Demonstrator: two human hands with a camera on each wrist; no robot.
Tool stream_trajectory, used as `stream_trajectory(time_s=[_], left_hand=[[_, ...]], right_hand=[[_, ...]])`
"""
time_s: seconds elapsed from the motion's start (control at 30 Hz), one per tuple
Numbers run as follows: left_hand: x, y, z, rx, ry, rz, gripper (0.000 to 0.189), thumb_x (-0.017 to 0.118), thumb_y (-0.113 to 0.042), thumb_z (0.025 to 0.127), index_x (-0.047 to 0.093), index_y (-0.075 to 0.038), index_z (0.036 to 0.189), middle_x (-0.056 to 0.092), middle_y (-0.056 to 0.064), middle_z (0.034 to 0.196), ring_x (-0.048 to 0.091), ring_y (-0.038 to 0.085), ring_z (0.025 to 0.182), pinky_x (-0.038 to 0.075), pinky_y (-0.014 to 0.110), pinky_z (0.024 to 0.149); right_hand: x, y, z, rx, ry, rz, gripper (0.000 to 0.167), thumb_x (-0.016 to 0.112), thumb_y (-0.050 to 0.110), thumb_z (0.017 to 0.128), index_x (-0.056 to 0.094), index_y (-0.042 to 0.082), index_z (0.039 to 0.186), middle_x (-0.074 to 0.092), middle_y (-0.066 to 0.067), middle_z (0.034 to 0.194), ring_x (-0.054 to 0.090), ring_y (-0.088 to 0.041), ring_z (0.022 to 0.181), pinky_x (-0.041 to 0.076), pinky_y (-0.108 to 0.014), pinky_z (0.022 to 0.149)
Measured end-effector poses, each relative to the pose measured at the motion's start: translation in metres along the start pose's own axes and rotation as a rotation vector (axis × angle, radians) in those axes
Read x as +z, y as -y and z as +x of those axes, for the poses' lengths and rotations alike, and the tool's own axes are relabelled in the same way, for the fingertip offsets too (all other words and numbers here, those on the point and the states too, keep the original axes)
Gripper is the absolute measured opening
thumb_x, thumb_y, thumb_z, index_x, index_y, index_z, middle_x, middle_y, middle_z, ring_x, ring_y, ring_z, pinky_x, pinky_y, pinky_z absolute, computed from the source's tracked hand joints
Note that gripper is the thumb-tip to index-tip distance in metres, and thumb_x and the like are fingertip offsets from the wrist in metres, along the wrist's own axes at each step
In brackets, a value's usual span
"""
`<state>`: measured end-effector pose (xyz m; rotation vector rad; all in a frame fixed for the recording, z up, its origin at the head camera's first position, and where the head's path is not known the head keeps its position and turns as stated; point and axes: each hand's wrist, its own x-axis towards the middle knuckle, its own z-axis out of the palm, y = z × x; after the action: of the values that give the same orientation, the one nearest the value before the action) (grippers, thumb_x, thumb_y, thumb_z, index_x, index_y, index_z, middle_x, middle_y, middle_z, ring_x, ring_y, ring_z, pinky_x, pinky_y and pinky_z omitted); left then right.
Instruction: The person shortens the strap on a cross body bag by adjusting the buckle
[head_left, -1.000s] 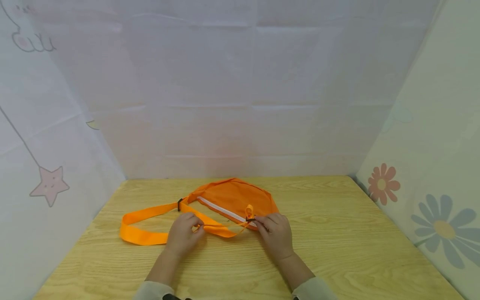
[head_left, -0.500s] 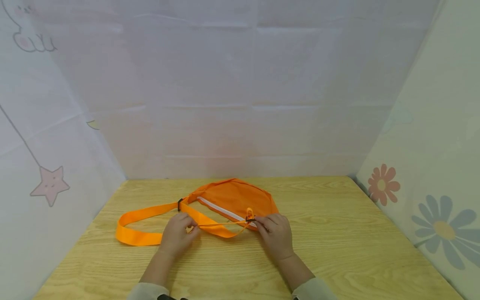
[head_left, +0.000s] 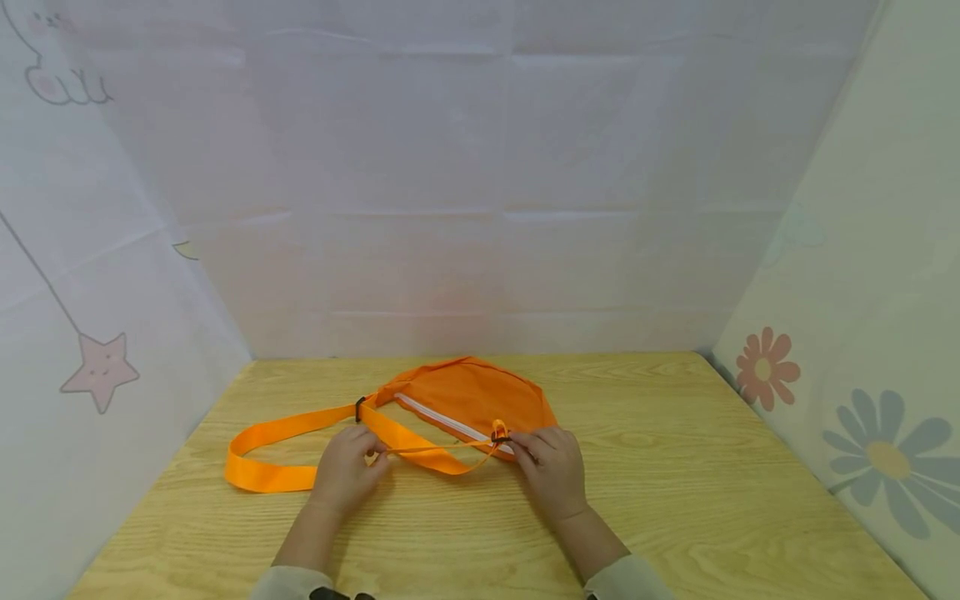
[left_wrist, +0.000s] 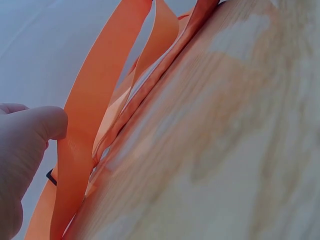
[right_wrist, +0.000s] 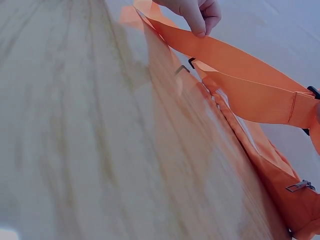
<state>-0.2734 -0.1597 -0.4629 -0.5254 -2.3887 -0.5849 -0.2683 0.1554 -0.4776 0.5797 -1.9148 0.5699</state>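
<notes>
An orange waist bag (head_left: pixel 480 392) with a white zipper lies on the wooden table. My left hand (head_left: pixel 345 468) pinches its webbing strap (left_wrist: pixel 92 95) between thumb and fingers, holding a stretch of it taut and edge-on to the head view. At the bag's near right corner, my right hand (head_left: pixel 553 468) pinches a black strap slider (head_left: pixel 500 437), with a small orange loop standing up from it. The right wrist view shows that slider only at its right edge. A second black buckle (head_left: pixel 361 409) joins the strap at the bag's left end.
The strap's slack loop (head_left: pixel 270 477) lies on the table (head_left: pixel 712 492) left of my left hand. A metal zipper pull (right_wrist: pixel 299 186) hangs at the bag's end. Pale printed cloth walls (head_left: pixel 480 183) enclose the table at the back and both sides.
My left hand has slid left with the strap, and the slack loop has shifted left too. The small loop above the slider has shrunk. My right hand has stayed put.
</notes>
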Motion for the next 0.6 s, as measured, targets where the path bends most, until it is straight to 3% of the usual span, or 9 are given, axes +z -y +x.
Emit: stream_trajectory(time_s=[0.1, 0.17, 0.23, 0.47, 0.53, 0.6], left_hand=[[-0.0008, -0.0011, 0.0001, -0.01, 0.014, -0.004, 0.015, 0.077, -0.002, 0.069, 0.068, -0.014, 0.07, 0.058, -0.006, 0.071, 0.052, 0.012, 0.071, 0.048, 0.033, 0.07], [-0.0012, -0.0016, 0.0002, -0.018, 0.025, -0.007, 0.014, 0.077, -0.001, 0.069, 0.069, -0.013, 0.071, 0.058, -0.005, 0.072, 0.052, 0.013, 0.072, 0.048, 0.034, 0.071], [-0.0015, -0.0021, 0.0003, -0.024, 0.037, -0.009, 0.013, 0.078, -0.002, 0.07, 0.07, -0.012, 0.072, 0.059, -0.004, 0.073, 0.053, 0.014, 0.073, 0.049, 0.035, 0.071], [0.0002, -0.003, -0.001, -0.04, 0.109, -0.035, 0.01, 0.08, -0.012, 0.073, 0.072, -0.016, 0.077, 0.061, -0.004, 0.079, 0.055, 0.013, 0.078, 0.05, 0.034, 0.073], [0.0022, -0.0048, -0.0012, -0.039, 0.121, -0.061, 0.01, 0.079, -0.015, 0.073, 0.073, -0.015, 0.08, 0.063, -0.003, 0.081, 0.056, 0.013, 0.079, 0.05, 0.034, 0.074], [0.0052, -0.0088, -0.0004, -0.047, 0.134, -0.106, 0.012, 0.079, -0.018, 0.075, 0.073, -0.013, 0.084, 0.064, -0.002, 0.082, 0.056, 0.014, 0.082, 0.05, 0.035, 0.075]], right_hand=[[0.0001, -0.0005, -0.0004, -0.005, 0.001, 0.002, 0.013, 0.081, 0.024, 0.078, 0.079, 0.014, 0.086, 0.068, 0.004, 0.072, 0.058, -0.013, 0.068, 0.04, -0.028, 0.062], [0.0001, -0.0008, -0.0008, 0.002, 0.006, 0.003, 0.02, 0.086, 0.015, 0.067, 0.079, 0.014, 0.086, 0.068, 0.004, 0.072, 0.058, -0.013, 0.068, 0.04, -0.028, 0.062], [0.0002, -0.0006, -0.0008, 0.007, 0.008, 0.004, 0.021, 0.086, 0.013, 0.066, 0.079, 0.014, 0.086, 0.068, 0.004, 0.072, 0.058, -0.013, 0.068, 0.04, -0.028, 0.063], [0.0004, -0.001, -0.0013, 0.018, 0.02, -0.006, 0.019, 0.085, 0.016, 0.07, 0.079, 0.014, 0.087, 0.068, 0.005, 0.073, 0.058, -0.013, 0.068, 0.04, -0.027, 0.063], [-0.0001, -0.0009, -0.0013, 0.02, 0.027, -0.018, 0.013, 0.081, 0.025, 0.079, 0.079, 0.014, 0.088, 0.067, 0.005, 0.073, 0.057, -0.012, 0.069, 0.04, -0.027, 0.063], [-0.0007, -0.0005, -0.0012, 0.027, 0.038, -0.028, 0.024, 0.07, 0.037, 0.089, 0.079, 0.015, 0.088, 0.067, 0.005, 0.073, 0.057, -0.012, 0.069, 0.04, -0.026, 0.063]])
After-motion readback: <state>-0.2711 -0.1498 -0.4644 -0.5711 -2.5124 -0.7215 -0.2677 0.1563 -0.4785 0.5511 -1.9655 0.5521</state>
